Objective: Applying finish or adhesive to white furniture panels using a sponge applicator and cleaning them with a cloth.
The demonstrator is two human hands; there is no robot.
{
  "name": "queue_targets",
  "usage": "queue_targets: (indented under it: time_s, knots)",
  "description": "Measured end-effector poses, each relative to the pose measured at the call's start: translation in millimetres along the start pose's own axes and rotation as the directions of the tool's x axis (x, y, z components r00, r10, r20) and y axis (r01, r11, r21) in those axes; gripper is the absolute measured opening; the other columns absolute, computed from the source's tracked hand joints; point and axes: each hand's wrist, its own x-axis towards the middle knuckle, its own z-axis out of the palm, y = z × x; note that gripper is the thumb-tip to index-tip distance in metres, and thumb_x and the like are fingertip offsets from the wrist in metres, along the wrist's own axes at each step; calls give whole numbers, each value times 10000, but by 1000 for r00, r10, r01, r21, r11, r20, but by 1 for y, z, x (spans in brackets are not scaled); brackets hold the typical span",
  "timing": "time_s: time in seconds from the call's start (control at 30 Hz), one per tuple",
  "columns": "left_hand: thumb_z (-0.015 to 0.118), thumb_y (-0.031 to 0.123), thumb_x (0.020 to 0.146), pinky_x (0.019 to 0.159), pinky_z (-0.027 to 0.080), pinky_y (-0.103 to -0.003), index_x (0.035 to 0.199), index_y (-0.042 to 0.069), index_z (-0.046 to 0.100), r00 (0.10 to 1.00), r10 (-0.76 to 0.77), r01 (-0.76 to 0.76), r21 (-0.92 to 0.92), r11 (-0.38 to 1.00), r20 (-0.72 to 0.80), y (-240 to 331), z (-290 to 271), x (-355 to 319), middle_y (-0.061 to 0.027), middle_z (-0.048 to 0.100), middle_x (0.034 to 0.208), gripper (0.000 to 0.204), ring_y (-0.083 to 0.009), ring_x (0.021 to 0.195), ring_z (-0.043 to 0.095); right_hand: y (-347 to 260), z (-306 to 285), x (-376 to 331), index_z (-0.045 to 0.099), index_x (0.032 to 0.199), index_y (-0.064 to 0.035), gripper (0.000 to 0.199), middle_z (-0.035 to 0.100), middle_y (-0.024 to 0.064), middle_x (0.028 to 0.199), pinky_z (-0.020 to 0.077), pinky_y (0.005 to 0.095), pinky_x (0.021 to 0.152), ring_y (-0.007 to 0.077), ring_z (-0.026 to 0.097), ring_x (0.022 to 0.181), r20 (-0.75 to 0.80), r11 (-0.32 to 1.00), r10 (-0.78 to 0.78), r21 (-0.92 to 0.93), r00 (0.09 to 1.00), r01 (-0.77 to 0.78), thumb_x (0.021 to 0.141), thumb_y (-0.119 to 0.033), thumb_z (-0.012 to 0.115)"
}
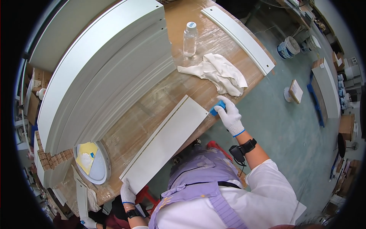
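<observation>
A long white panel [167,141] lies slantwise on the brown workbench [152,103]. My right hand [231,114], in a white glove, grips a small blue tool [217,107] pressed against the panel's far right corner. My left hand [127,192], also gloved, rests on the panel's near left end, holding it against the bench edge. I wear a purple apron and white sleeves; a black band sits on each wrist.
A tall stack of white boards [110,65] fills the bench's left half. A clear plastic bottle [190,38] and a crumpled white rag [219,72] lie beyond the panel. A narrow white strip [240,36] lies at the far right edge. A round dish [93,162] holds yellow paper.
</observation>
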Motion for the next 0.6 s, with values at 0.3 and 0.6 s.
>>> queue_targets:
  time_s: [0.3, 0.6]
  knots:
    - [533, 216, 1023, 1033, 490, -400, 1342, -15, 511, 1000, -2, 2, 23, 1000, 6, 2, -1, 1, -116, 609, 1314, 394, -255, 1190, 603, -3, -6, 1, 585, 1292, -75, 449, 652, 161, 1069, 500, 391, 887, 303, 636, 970, 30, 983, -178, -47, 984, 180, 878, -214, 688]
    - [523, 294, 1036, 893, 495, -303, 1241, -55, 585, 998, 23, -14, 158, 987, -54, 9, 14, -9, -85, 642, 1155, 410, -164, 1014, 607, -5, -5, 1, 581, 1287, -75, 465, 632, 142, 966, 510, 410, 832, 314, 629, 893, 3, 960, -276, -52, 961, 276, 851, -170, 712]
